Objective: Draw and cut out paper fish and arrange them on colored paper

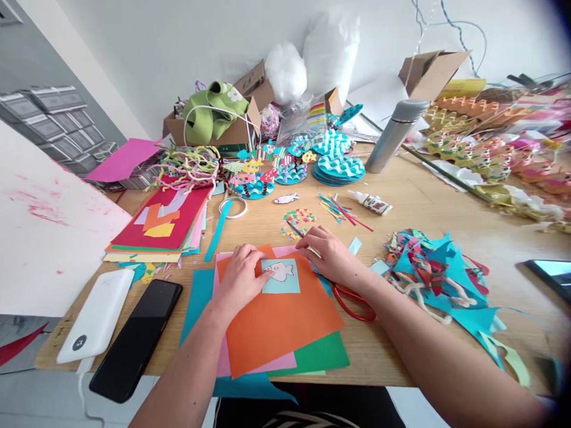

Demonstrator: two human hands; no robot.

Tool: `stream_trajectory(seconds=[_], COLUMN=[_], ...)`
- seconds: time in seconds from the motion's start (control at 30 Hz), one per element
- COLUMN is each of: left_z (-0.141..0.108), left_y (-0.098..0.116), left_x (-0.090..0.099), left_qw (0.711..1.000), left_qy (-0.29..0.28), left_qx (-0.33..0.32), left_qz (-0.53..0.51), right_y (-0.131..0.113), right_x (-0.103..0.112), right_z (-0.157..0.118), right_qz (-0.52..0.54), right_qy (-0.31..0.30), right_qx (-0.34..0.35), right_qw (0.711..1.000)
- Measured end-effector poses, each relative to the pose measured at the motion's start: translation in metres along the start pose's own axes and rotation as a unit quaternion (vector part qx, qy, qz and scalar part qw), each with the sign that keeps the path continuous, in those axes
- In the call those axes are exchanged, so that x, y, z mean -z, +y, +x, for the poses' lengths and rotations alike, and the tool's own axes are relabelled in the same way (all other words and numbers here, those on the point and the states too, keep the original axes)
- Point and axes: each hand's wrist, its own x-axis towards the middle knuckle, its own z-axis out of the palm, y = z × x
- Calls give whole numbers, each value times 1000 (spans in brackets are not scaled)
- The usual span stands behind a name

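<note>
- The work centres on a white paper fish (281, 271) on a light blue square (285, 289), which lies on an orange sheet (285, 333) near the table's (428, 205) near edge; pink, green and blue paper shows beneath.
- The left hand (243, 270) rests palm down, half open with fingers bent, its thumb at the fish's head end; it seems to press the fish and square rather than lift them.
- The right hand (323, 252) is curled nearly closed around a pen (293, 229) that points toward the far edge, away from the fish; its fingertips come down beside the square's far right corner.
- The step in hand looks like steadying the fish as a pattern on the square, perhaps to draw around it.
- Red scissors (354, 303) lie partly under the right forearm, apparently not gripped.
- As I judge it, the next move calls for firm thumb pressure so the fish does not slide, and for turning the pen tip down to the fish's outline.
</note>
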Motion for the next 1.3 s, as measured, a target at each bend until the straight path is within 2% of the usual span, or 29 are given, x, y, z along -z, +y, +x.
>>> stream_trajectory(seconds=[0.3, 0.5, 0.73, 0.9, 1.13, 1.3], left_z=[-1, 0, -1, 0, 0, 0], left_y=[0, 0, 1, 2, 3, 1], left_x=[0, 0, 0, 0, -1, -3], left_qw=[1000, 999, 999, 999, 998, 989], left_qy=[-13, 0, -6, -1, 16, 33], left_qx=[-16, -28, -22, -37, -32, 36], left_qz=[-16, -17, -23, -31, -43, -137], right_y=[-7, -8, -14, -14, -20, -22], right_x=[0, -4, -11, -17, -20, -17], right_z=[0, -2, -3, -4, 0, 1], right_qz=[-1, 0, -44, -53, 47, 185], right_qy=[-62, -81, -114, -107, -88, -76], right_qx=[18, 24, 2, -22, -56, -128], right_qw=[998, 996, 993, 993, 993, 971])
